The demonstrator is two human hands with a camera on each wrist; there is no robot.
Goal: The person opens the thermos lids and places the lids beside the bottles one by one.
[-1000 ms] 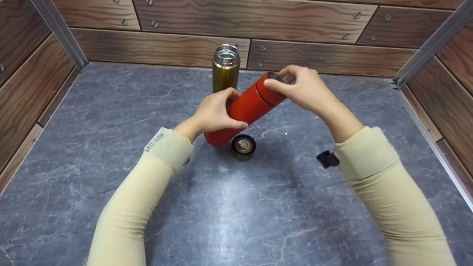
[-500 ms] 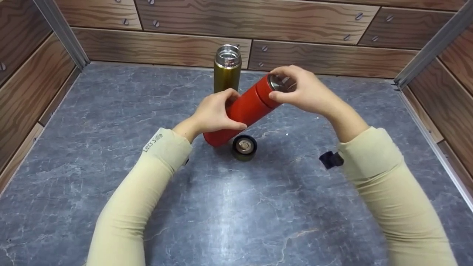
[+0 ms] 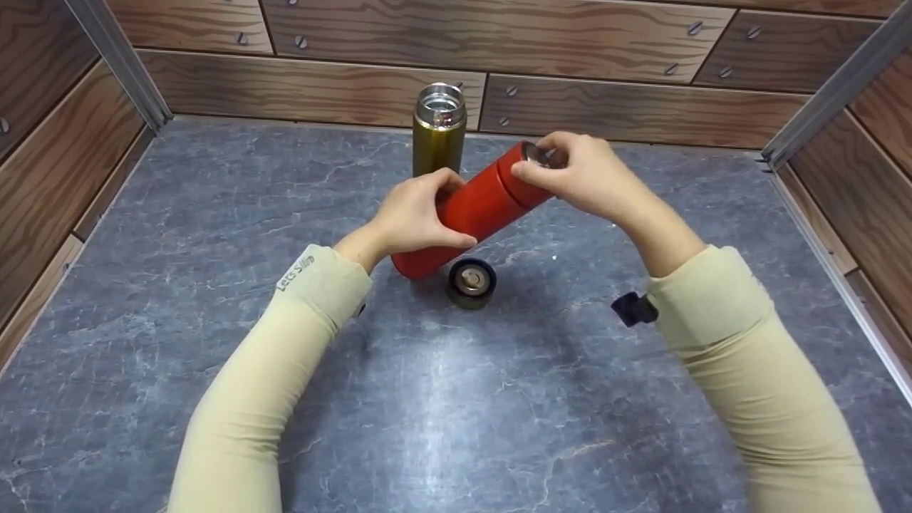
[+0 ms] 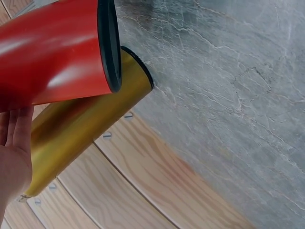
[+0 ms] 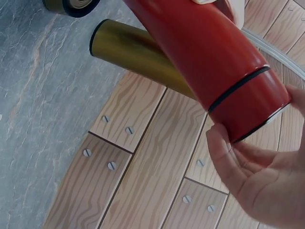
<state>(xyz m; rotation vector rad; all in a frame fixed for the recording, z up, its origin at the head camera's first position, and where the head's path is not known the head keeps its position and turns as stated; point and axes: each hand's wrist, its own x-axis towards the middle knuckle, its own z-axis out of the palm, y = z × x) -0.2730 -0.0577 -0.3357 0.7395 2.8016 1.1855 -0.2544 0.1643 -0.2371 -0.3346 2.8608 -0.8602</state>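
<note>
A red thermos flask [image 3: 482, 206] is held tilted, its capped end up to the right. My left hand [image 3: 417, 217] grips its body, thumb along the near side. With thumb and fingers my right hand [image 3: 588, 174] holds the red cap [image 3: 524, 177] at the top; a dark line parts cap from body in the right wrist view. Behind stands a gold-green thermos flask [image 3: 437, 139], upright and uncapped, its steel mouth showing; the red one hides part of it. Just below the red flask a dark round lid [image 3: 472, 283] lies inner side up on the table.
The grey marbled table [image 3: 214, 214] is bounded by wood-patterned walls [image 3: 377, 35] at the back and sides. A metal corner post [image 3: 117, 64] stands at the left. A black strap [image 3: 634, 308] hangs by the right cuff.
My right hand has shifted its hold round the cap, swinging out and then back. The left hand, the red flask's body, the gold-green flask and the lid have stayed nearly still.
</note>
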